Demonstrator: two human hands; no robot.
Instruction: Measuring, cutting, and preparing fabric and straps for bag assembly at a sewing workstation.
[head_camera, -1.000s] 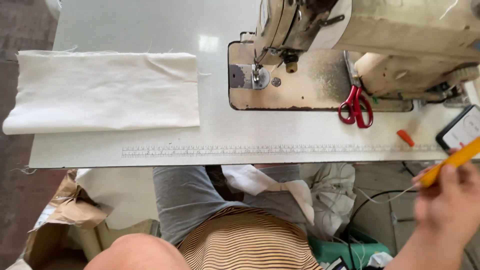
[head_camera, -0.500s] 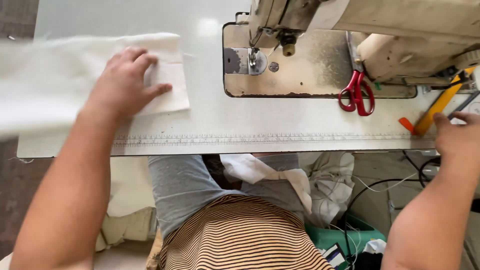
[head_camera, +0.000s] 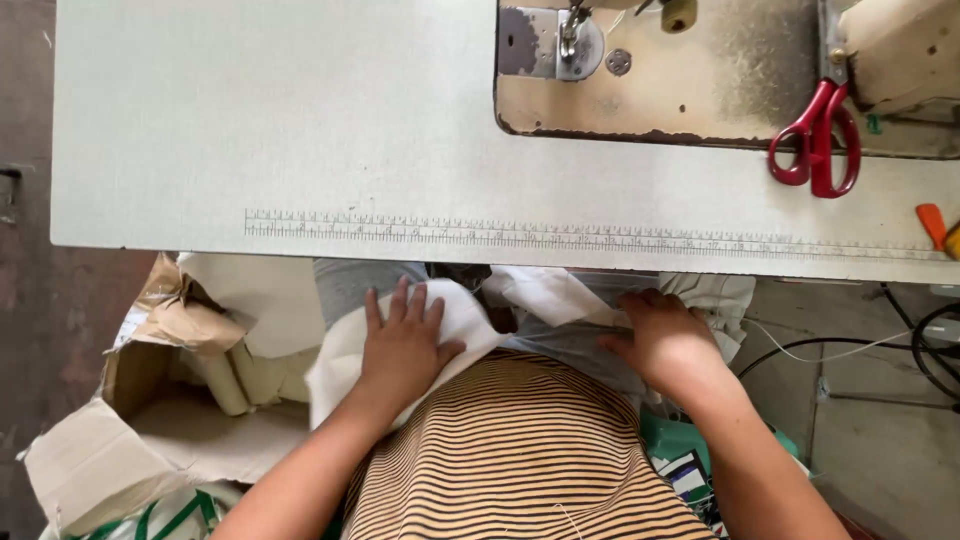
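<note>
My left hand lies flat, fingers spread, on a white cloth draped over my lap, just below the table's front edge. My right hand rests on another fold of white cloth on my right thigh, fingers curled against it. Both hands are under the pale grey sewing table, whose top near me is bare of cloth. A striped shirt fills the bottom middle of the view.
A sewing machine bed with its presser foot sits at the table's far right. Red scissors lie beside it, an orange tool at the right edge. A torn cardboard box stands on the floor at left; cables run at right.
The white cloth has left the table top and now lies on my lap. My left hand came down off the table. My right hand let go of the yellow tool and dropped to my lap.
</note>
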